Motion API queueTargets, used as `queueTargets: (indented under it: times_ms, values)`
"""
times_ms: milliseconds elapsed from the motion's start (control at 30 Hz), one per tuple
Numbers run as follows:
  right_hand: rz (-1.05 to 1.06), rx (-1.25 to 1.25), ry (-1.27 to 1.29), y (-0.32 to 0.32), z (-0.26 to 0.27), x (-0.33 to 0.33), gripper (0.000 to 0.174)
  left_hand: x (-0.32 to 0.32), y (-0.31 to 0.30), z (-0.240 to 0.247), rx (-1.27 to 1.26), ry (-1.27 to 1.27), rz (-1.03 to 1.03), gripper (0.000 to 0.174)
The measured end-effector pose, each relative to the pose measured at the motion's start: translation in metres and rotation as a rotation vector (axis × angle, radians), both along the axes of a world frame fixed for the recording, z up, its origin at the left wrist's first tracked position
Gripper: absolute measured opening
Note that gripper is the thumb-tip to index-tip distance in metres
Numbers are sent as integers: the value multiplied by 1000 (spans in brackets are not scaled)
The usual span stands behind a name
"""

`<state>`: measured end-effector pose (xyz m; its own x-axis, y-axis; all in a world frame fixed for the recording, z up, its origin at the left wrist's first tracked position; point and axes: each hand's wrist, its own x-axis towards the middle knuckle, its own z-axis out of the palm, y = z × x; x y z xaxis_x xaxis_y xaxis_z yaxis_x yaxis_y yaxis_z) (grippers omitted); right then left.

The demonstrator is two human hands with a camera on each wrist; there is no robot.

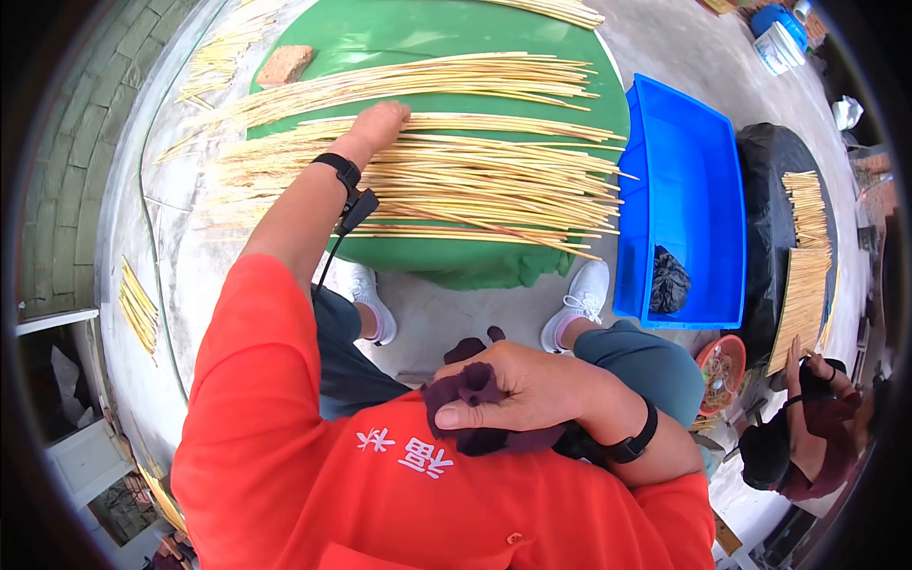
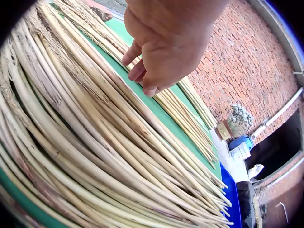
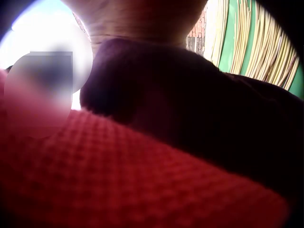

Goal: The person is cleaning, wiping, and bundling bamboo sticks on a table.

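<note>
Long pale-yellow plant stalks (image 1: pixel 494 185) lie side by side in bundles on a green cloth (image 1: pixel 475 274). My left hand (image 1: pixel 380 126) is over the far side of the nearest large bundle. In the left wrist view its fingers (image 2: pixel 135 71) hang loosely curled, and no stalk shows between them. A second bundle (image 1: pixel 456 76) lies farther back. Close to the chest, my right hand (image 1: pixel 532 385) grips a bunched dark purple cloth (image 1: pixel 465 389). In the right wrist view this cloth (image 3: pixel 156 90) fills much of the picture, beside the red shirt (image 3: pixel 118 175).
A blue plastic tub (image 1: pixel 684 190) stands right of the stalks, with a black plastic bag (image 1: pixel 670 280) in it. A brick (image 1: pixel 285 66) sits at the back left. At far right, another person's arms (image 1: pixel 807 418) reach toward stalks (image 1: pixel 803 285) on black sheeting. An orange basin (image 1: pixel 722 375) is nearby.
</note>
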<state>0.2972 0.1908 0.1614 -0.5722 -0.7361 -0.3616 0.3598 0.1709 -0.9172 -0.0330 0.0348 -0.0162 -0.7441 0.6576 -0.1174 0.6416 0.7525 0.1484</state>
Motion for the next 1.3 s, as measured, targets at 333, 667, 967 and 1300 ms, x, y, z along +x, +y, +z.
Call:
queueTargets:
  times_ms: [333,667,967,1300]
  values:
    - [-105,57,-61,-4,-4,-17,39,-17,12,-29,14,56,31,15]
    - [-108,60,-2,-16,-13,-22,39,-31,12,-33,91,-14,59,12]
    - [-53,134,1,-22,-9,-29,40,-30,16,-24,177,-25,77,11]
    - [-112,55,103,-28,-10,-33,36,-8,5,-32,189,81,-125,16]
